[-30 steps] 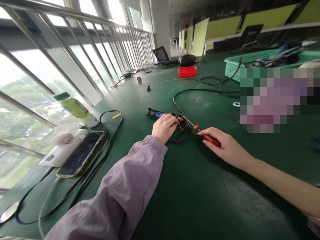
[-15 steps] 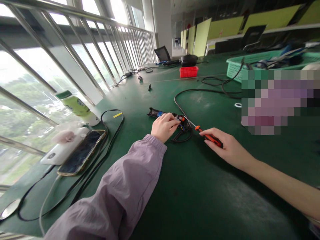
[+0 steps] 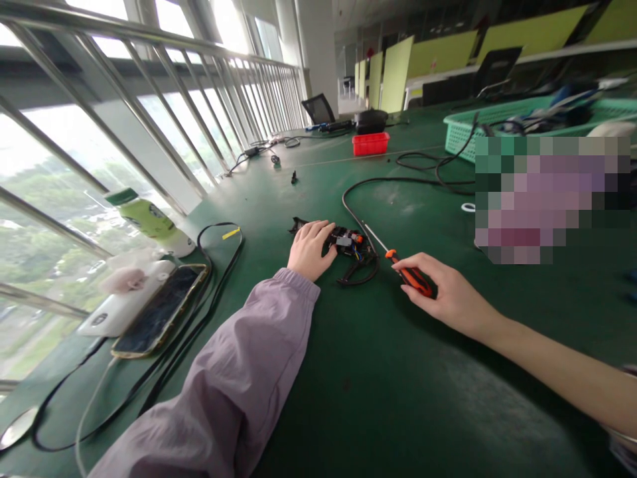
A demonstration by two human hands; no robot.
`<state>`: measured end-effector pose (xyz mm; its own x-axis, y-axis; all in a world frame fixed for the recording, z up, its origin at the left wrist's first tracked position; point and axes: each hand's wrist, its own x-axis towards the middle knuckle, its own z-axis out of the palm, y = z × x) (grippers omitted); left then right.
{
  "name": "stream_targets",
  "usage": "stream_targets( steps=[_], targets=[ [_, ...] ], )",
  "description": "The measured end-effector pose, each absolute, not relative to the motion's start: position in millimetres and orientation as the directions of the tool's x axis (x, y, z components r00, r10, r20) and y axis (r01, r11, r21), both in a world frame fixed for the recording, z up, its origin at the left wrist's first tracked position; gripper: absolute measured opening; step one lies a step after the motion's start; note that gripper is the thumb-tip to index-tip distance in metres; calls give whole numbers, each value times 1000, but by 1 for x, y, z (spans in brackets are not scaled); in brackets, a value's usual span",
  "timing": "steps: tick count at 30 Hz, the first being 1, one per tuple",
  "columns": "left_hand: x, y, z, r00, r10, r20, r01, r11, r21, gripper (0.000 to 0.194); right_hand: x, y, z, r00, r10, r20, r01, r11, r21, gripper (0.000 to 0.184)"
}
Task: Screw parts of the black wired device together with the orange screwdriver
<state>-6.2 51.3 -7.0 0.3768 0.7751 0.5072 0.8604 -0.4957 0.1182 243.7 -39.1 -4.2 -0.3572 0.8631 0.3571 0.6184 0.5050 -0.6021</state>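
An opened black corded electrical device (image 3: 344, 243) lies on the green table, its inner parts, thin coloured wires and an orange piece exposed. Over its left body is my left hand (image 3: 311, 249), fingers curled round it and hiding that part. A screwdriver (image 3: 413, 275) with a red-and-black handle is in the closed grip of my right hand (image 3: 445, 289). Its metal shaft points up and left, with the tip beside the device's right end, apart from the orange piece. A dark cord (image 3: 344, 196) curves away behind the device.
On the left lie a phone (image 3: 162, 309), a white object (image 3: 117, 312), a black strap (image 3: 219, 292) and a green-capped bottle (image 3: 152, 222). Farther back stands a red basket (image 3: 370, 144). A green basket (image 3: 460, 136) with several items is at right, near a pixelated area.
My left hand has slid left off the wired section onto the device's body, uncovering a grey part. The screwdriver tip has come away from the orange piece.
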Motion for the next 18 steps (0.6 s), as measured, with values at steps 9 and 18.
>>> stream_targets(
  steps=[9, 18],
  targets=[
    [-3, 47, -5, 349, 799, 489, 896, -438, 76, 43, 244, -38, -7, -349, 854, 386, 635, 518, -573, 32],
    [1, 41, -1, 267, 828, 492, 954, -301, -11, 32, 241, -42, 0, -308, 874, 375, 617, 484, -621, 24]
  ],
)
